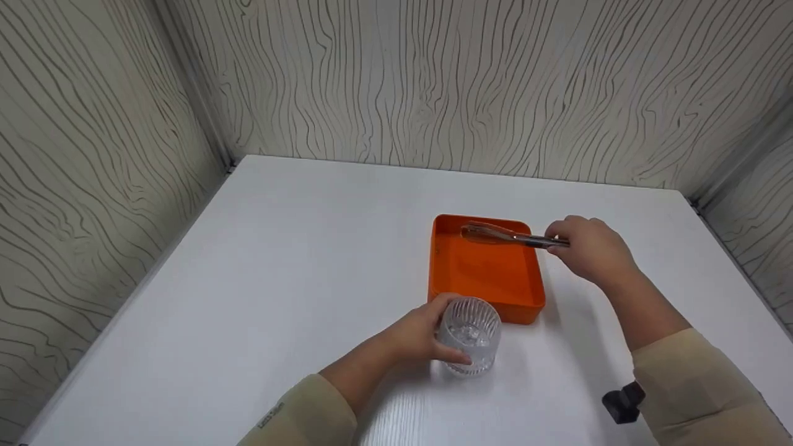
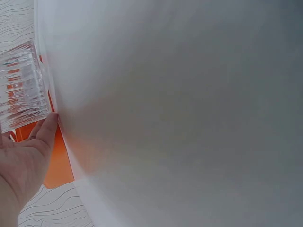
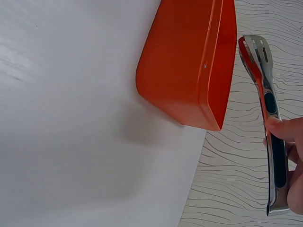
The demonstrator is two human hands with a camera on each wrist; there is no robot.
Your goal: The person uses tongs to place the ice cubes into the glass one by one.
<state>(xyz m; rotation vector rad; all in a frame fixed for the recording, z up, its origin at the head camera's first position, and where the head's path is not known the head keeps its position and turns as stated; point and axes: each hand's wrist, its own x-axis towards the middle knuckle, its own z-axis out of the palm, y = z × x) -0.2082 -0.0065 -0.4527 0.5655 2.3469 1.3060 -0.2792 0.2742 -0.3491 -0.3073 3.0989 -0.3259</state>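
Note:
In the head view my left hand (image 1: 416, 334) grips a clear ribbed glass tumbler (image 1: 476, 328), thumb on the near side and fingers round the back. Something clear shows inside the glass. It stands right at the near wall of an orange rectangular tray (image 1: 486, 272). My right hand (image 1: 595, 251) holds metal tongs (image 1: 526, 240) with dark grips by their handle end. Their slotted head (image 3: 258, 52), plain in the right wrist view, reaches over the far part of the tray. The left wrist view has the ribbed tumbler (image 2: 23, 87) against my left fingers.
A white table (image 1: 297, 248) lies under everything. Wood-grain patterned panels (image 1: 396, 80) enclose it at the back and both sides. A small black device (image 1: 622, 402) sits by my right sleeve.

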